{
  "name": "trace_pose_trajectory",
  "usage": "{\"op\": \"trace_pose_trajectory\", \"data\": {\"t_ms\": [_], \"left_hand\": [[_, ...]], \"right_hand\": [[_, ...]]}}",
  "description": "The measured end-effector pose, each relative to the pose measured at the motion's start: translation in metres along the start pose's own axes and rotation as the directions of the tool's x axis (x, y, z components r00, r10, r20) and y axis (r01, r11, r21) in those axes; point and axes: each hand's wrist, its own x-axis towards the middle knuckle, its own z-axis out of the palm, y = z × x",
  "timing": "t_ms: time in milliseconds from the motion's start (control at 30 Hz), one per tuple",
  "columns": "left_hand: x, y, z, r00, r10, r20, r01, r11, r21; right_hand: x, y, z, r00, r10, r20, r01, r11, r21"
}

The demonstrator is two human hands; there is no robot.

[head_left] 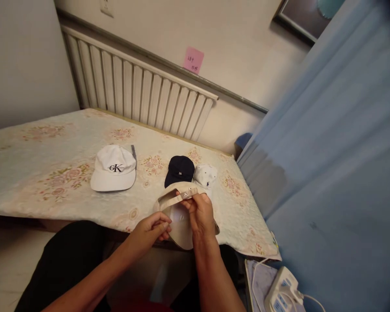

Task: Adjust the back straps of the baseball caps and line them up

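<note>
I hold a beige cap (180, 229) upside down over the near edge of the bed (35, 173), its back strap turned up toward me. My right hand (199, 212) is closed, pinching the cap's adjuster strap (178, 198) near the metal buckle. My left hand (152, 227) is closed on the cap's left rim. Behind the beige cap lie a navy cap (179, 170) and a small white patterned cap (206, 175). A white cap with a dark logo (114, 169) lies further left on the floral cover.
A white radiator (136, 91) runs along the wall behind the bed, with a pink note (193, 60) stuck above it. A blue curtain (328, 151) hangs at the right. A white power strip (284, 290) with cables lies at the lower right.
</note>
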Motion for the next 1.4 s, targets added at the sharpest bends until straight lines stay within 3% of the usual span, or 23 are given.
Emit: {"op": "trace_pose_trajectory", "data": {"t_ms": [200, 467, 567, 733, 900, 1400], "left_hand": [[0.01, -0.001, 0.001, 0.997, 0.058, -0.058, -0.059, 0.998, -0.012], [0.027, -0.005, -0.001, 0.966, 0.163, -0.198, -0.149, 0.985, 0.083], [0.029, -0.005, 0.0, 0.954, 0.182, -0.239, -0.167, 0.983, 0.082], [0.035, -0.004, 0.001, 0.92, 0.256, -0.297, -0.245, 0.967, 0.075], [0.042, -0.017, -0.008, 0.884, 0.32, -0.34, -0.302, 0.947, 0.107], [0.039, -0.028, -0.035, 0.891, 0.182, -0.415, -0.18, 0.983, 0.043]], "right_hand": [[0.003, 0.017, -0.012, 0.998, -0.025, -0.05, 0.02, 0.994, -0.103], [0.02, 0.043, -0.028, 0.976, -0.197, -0.097, 0.142, 0.903, -0.405], [0.019, 0.054, -0.027, 0.983, -0.152, -0.105, 0.092, 0.896, -0.434], [0.016, 0.071, -0.021, 0.994, -0.11, 0.017, 0.107, 0.901, -0.421], [0.016, 0.083, -0.012, 0.996, -0.078, 0.044, 0.089, 0.878, -0.47], [0.018, 0.12, -0.012, 0.989, 0.065, 0.129, 0.022, 0.817, -0.576]]}}
